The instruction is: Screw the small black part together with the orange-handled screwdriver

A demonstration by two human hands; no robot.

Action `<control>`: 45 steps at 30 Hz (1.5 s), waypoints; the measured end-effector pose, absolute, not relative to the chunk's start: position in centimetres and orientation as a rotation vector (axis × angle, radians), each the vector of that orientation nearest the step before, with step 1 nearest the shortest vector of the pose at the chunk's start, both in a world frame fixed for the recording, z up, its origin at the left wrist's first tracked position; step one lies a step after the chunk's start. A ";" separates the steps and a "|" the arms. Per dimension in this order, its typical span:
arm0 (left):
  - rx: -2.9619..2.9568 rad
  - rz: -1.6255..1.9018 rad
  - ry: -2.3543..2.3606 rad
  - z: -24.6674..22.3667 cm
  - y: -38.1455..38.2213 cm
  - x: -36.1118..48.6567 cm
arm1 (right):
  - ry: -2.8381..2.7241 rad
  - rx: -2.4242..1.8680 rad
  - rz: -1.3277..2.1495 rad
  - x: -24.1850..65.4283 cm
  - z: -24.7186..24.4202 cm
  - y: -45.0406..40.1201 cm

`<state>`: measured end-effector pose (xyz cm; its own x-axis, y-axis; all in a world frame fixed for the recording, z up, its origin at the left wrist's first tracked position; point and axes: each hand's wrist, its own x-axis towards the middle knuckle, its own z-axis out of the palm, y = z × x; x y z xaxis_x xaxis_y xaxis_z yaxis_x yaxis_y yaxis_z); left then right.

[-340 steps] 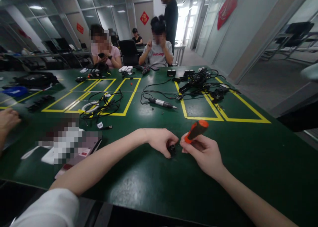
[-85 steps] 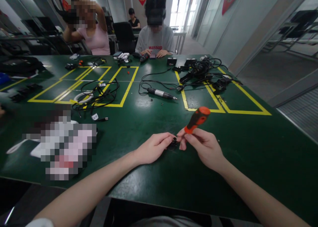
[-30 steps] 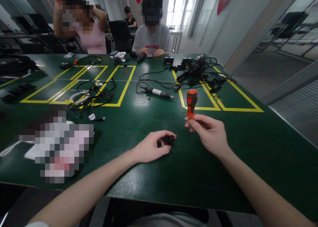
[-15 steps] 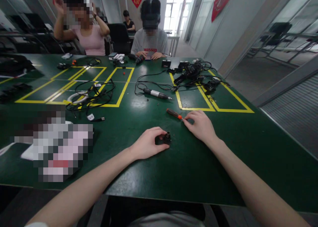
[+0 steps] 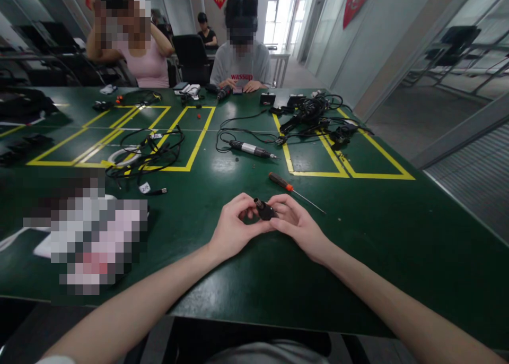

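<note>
A small black part (image 5: 265, 211) with a short metal tube at its top is held just above the table, tilted toward the upper left. My left hand (image 5: 234, 227) is closed around its left and near side. On its other side, my right hand (image 5: 297, 225) pinches it with thumb and fingers. Some of the part is hidden behind the fingers. A screwdriver (image 5: 281, 182) with a dark and orange handle lies just beyond my right hand, its shaft pointing to the lower right. Farther back lies a grey and black pen-shaped electric screwdriver (image 5: 250, 149) with a cord.
The green table (image 5: 358, 279) bears yellow tape outlines. A black cable bundle (image 5: 314, 114) lies back right, and coiled cables (image 5: 153, 149) lie on the left. A blurred-out pale item (image 5: 107, 242) is at left. Two people (image 5: 240, 56) (image 5: 145, 61) are across the table.
My right hand has let go of the screwdriver, which now lies on the table, and moved left to the black part. My left hand has lifted and tilted the part.
</note>
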<state>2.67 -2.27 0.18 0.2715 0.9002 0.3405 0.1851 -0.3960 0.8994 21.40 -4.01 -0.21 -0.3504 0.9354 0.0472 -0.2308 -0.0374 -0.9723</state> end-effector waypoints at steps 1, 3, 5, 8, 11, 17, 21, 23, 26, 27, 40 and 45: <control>1.791 1.184 0.987 0.1 -2.4 2.7 | -1.234 -0.839 1.583 21.2 -0.2 -4.1; 1.846 1.170 0.985 0.2 -2.4 2.7 | -1.166 -0.880 1.593 21.3 -0.1 -4.1; 1.904 1.132 0.979 0.5 -2.3 2.4 | -1.122 -0.926 1.587 21.9 0.2 -3.9; 1.907 1.071 0.950 1.0 -1.8 1.7 | -1.142 -0.971 1.469 23.4 0.7 -3.0; 1.756 1.079 0.983 1.1 -1.2 1.3 | -1.352 -1.042 1.140 24.9 1.4 -2.2; 1.550 1.102 1.063 0.7 -0.6 1.3 | -1.864 -1.116 0.774 25.9 3.2 -2.4; 1.530 1.109 1.084 0.6 -0.7 1.5 | -2.132 -1.109 0.552 25.7 3.7 -2.9; 1.527 1.104 1.097 0.5 -0.8 1.6 | -2.205 -1.125 0.451 25.5 3.7 -3.1; 1.543 1.099 1.111 0.5 -0.8 1.7 | -2.286 -1.147 0.382 25.1 3.4 -3.2; 1.552 1.099 1.113 0.5 -0.8 1.6 | -2.292 -1.148 0.381 25.0 3.4 -3.2; 1.587 1.089 1.120 0.4 -0.8 1.6 | -1.992 -1.230 0.621 25.3 4.0 -3.1; 1.586 1.076 1.106 0.3 -0.8 1.8 | -1.861 -1.232 0.614 25.3 3.8 -3.0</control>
<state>1.83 -0.85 0.29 0.2224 0.9622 0.1571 0.1828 -0.1995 0.9627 25.34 -3.04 3.80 -0.2018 0.9129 0.3547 0.5225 0.4066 -0.7494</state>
